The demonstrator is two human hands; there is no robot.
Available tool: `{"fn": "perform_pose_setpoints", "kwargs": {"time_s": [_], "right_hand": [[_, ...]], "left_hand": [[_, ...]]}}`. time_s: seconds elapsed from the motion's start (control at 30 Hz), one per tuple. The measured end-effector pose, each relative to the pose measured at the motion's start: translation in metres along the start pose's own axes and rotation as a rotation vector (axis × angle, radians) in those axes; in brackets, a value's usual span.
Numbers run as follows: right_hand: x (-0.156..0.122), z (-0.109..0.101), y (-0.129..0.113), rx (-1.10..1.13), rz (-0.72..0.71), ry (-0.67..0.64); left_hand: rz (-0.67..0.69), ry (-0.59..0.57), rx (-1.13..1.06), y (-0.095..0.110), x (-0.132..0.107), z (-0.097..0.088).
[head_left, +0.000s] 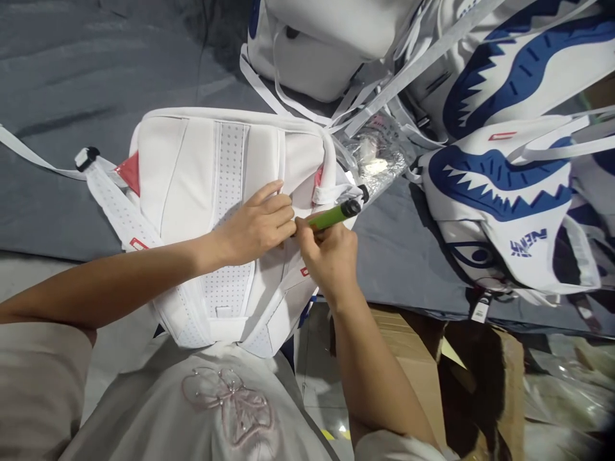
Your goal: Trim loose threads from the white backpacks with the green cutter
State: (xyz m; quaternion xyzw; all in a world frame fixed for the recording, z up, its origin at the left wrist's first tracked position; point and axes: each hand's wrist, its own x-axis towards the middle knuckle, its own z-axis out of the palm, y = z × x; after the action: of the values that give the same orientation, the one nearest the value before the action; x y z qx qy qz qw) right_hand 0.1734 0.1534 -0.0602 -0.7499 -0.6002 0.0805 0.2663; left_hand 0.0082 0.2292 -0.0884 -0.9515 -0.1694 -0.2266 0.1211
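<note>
A white backpack point(225, 160) lies back panel up on the grey cloth, its padded straps toward me. My left hand point(257, 224) rests on the panel with fingers curled, pinching the fabric at the strap seam. My right hand point(327, 253) is closed round a green lighter-like tool with a black tip point(334, 216), held against the same spot beside my left fingers. What the tool touches is hidden between my fingers.
Several white backpacks with blue shark prints point(504, 186) are piled at the right and back. A clear plastic bag point(379, 157) lies between them. A cardboard box point(418, 365) stands below the table edge on my right. Grey cloth point(72, 96) covers the table.
</note>
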Motion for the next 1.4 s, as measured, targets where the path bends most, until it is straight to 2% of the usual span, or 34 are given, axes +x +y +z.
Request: {"fn": "perform_pose_setpoints", "kwargs": {"time_s": [0.13,0.27,0.37,0.43,0.5,0.6,0.67,0.77,0.83,0.87,0.93,1.03,1.1,1.17,1.23,1.33,1.37,1.4], "right_hand": [[-0.001,0.002,0.002,0.049,0.051,0.043],[-0.012,-0.001,0.015,0.196,0.097,0.060],[-0.037,-0.005,0.029,0.407,0.193,0.224],[-0.059,-0.006,0.035,0.596,0.166,0.298],[-0.081,-0.001,0.034,0.639,0.050,0.311],[-0.102,0.007,0.025,0.445,-0.226,0.332],[-0.107,0.005,0.018,0.303,-0.442,0.451],[-0.111,-0.016,0.015,0.147,-0.722,0.643],[-0.114,-0.037,0.021,0.091,-0.843,0.631],[-0.116,-0.046,0.026,0.078,-0.883,0.587],[-0.118,-0.060,0.039,0.066,-0.921,0.486],[-0.115,-0.059,0.060,0.037,-0.871,0.394],[-0.110,-0.049,0.071,0.017,-0.815,0.359],[-0.108,-0.039,0.077,0.030,-0.760,0.337],[-0.109,-0.031,0.076,0.073,-0.684,0.352],[-0.114,-0.021,0.060,0.108,-0.647,0.441],[-0.114,-0.017,0.052,0.115,-0.658,0.480],[-0.114,-0.012,0.043,0.134,-0.670,0.511]], "left_hand": [[0.040,-0.046,-0.035,-0.009,0.007,-0.004],[0.172,-0.252,-0.039,-0.026,0.029,-0.019],[0.217,-0.365,0.002,-0.034,0.046,-0.028],[0.206,-0.424,0.035,-0.034,0.053,-0.030],[0.180,-0.436,0.051,-0.033,0.052,-0.033],[0.135,-0.335,0.092,-0.027,0.040,-0.056],[0.118,-0.197,0.168,-0.015,0.027,-0.088],[0.097,-0.008,0.299,0.018,0.006,-0.148],[0.045,0.056,0.317,0.048,-0.005,-0.177],[0.009,0.080,0.291,0.063,-0.010,-0.184],[-0.082,0.102,0.188,0.089,-0.016,-0.180],[-0.245,0.071,0.043,0.115,-0.017,-0.140],[-0.327,0.011,0.012,0.119,-0.015,-0.109],[-0.314,-0.054,-0.015,0.110,-0.012,-0.090],[-0.215,-0.068,-0.057,0.091,-0.010,-0.091],[-0.094,0.035,-0.004,0.058,0.000,-0.115],[-0.085,0.030,0.042,0.049,0.007,-0.123],[-0.080,-0.025,0.082,0.041,0.016,-0.128]]}}
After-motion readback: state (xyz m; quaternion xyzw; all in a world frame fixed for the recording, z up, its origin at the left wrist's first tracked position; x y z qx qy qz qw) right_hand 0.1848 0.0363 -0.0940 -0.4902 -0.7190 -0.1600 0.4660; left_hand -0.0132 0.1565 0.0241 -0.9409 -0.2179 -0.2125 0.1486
